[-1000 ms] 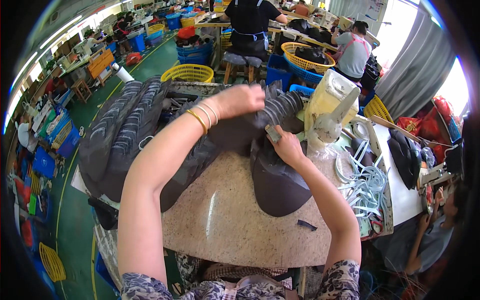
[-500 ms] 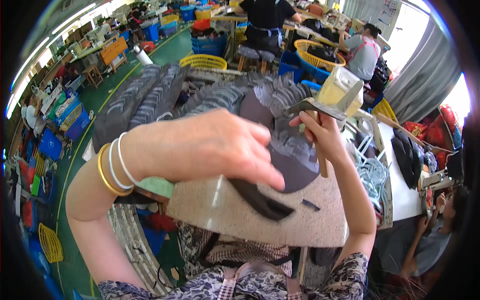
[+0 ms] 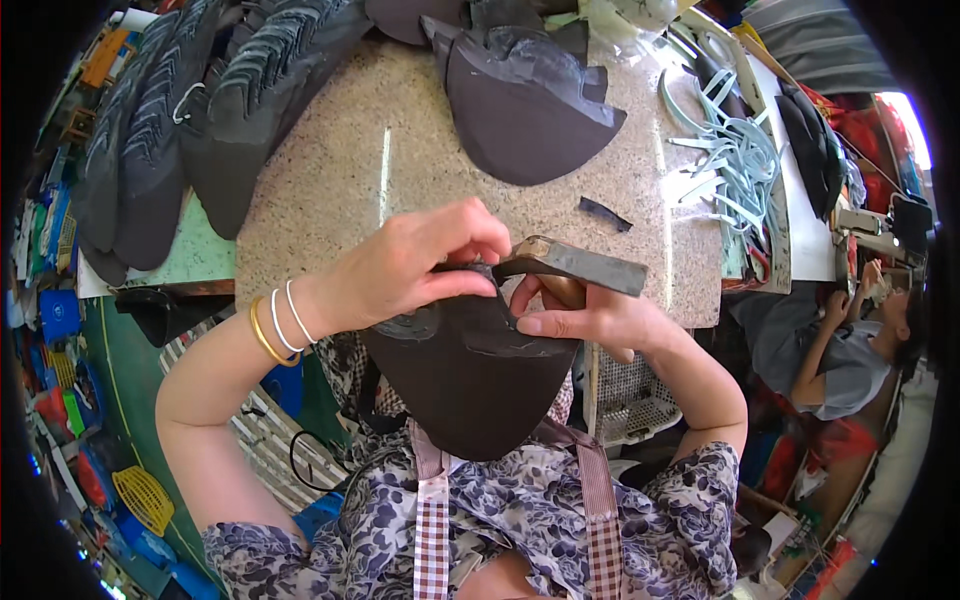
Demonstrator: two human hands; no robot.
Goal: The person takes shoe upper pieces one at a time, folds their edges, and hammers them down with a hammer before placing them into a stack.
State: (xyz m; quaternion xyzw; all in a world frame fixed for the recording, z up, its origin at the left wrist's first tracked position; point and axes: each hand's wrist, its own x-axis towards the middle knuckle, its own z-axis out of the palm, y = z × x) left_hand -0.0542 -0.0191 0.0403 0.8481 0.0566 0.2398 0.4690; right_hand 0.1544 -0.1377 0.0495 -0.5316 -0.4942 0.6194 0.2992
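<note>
A dark brown, rounded piece like a shoe upper hangs at the table's near edge, close to my body. My left hand pinches its upper edge between thumb and fingers. In my right hand is a hammer, its metal head lying across above the fingers and its wooden handle mostly hidden in the palm. The thumb and forefinger of that hand also press on the upper edge of the dark piece, next to the left fingertips. A small dark strip lies on the speckled tabletop.
More dark rounded pieces lie at the table's far side. Overlapped rows of similar pieces are at the left. Pale blue straps lie tangled at the right. A seated person works beyond them, at the far right.
The view has tipped down. My right hand has brought the hammer from over the far pieces to the near edge. My left hand, earlier blurred in mid-air, now pinches the dark piece.
</note>
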